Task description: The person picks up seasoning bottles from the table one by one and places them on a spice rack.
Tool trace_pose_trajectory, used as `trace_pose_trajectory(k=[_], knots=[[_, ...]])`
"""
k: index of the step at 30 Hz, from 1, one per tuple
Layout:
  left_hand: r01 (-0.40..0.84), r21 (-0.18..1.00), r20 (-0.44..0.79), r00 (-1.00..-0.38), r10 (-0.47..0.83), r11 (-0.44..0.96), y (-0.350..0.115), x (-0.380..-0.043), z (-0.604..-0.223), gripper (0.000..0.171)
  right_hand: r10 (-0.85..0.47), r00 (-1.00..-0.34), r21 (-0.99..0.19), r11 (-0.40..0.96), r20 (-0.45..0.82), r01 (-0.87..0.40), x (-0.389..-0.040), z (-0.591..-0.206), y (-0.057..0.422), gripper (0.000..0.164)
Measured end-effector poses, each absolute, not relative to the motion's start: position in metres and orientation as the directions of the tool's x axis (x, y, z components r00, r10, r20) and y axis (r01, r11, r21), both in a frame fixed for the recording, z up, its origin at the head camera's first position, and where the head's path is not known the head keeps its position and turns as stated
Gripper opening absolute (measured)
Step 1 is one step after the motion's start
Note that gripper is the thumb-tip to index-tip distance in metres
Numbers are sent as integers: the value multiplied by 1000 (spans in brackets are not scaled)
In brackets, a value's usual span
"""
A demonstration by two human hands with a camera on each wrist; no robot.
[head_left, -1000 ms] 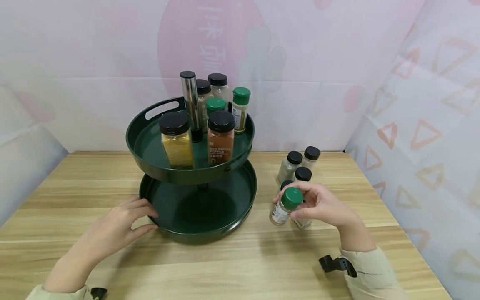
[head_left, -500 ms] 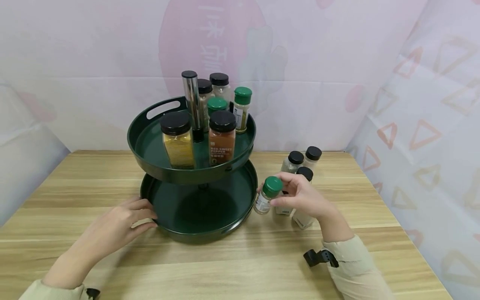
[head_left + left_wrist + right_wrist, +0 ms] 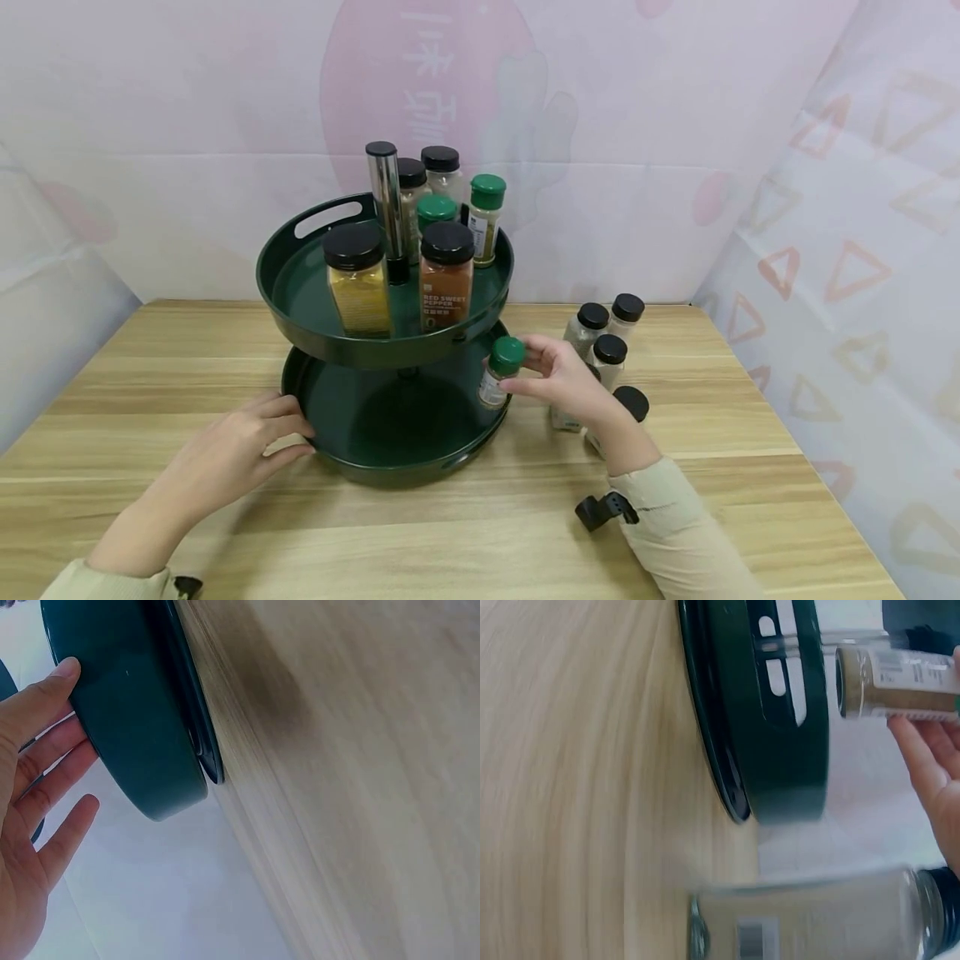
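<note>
While left hand straddles tray rim, right hand pinches jar.

The two-tier tray stand is dark green; at its lower tray, the spice shaker is green-capped. The Red Sweet Pepper jar on the stand's upper tray is rust-orange, black-lidded; the worktop beneath the stand, tan wood-grained.

The right hand has carried the green-capped jar leftward, from right of the lower tray to above its right rim.
</note>
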State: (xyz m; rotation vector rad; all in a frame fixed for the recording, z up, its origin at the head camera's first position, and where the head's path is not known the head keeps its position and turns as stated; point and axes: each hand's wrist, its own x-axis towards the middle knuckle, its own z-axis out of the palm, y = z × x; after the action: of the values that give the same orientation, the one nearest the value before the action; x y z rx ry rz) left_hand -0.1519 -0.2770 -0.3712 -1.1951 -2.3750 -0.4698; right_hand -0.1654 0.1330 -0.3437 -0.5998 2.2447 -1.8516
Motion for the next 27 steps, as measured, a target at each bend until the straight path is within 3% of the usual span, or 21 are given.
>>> trace_pose_trajectory(k=[4,13,27], knots=[[801,101,503,-553,664,591,-277,-151,-372,26,-378,-922,-958,224,83,-178,-171,-346,117,43],[776,117,483,-590,647,620,-276,-147,-373,25,-399,-913,-947,252,84,-198,-186,-359,88,51],[778,124,481,-591,648,616,-275,-147,-371,23,-362,-931,-956,262,33,-135,-204,-369,64,41]])
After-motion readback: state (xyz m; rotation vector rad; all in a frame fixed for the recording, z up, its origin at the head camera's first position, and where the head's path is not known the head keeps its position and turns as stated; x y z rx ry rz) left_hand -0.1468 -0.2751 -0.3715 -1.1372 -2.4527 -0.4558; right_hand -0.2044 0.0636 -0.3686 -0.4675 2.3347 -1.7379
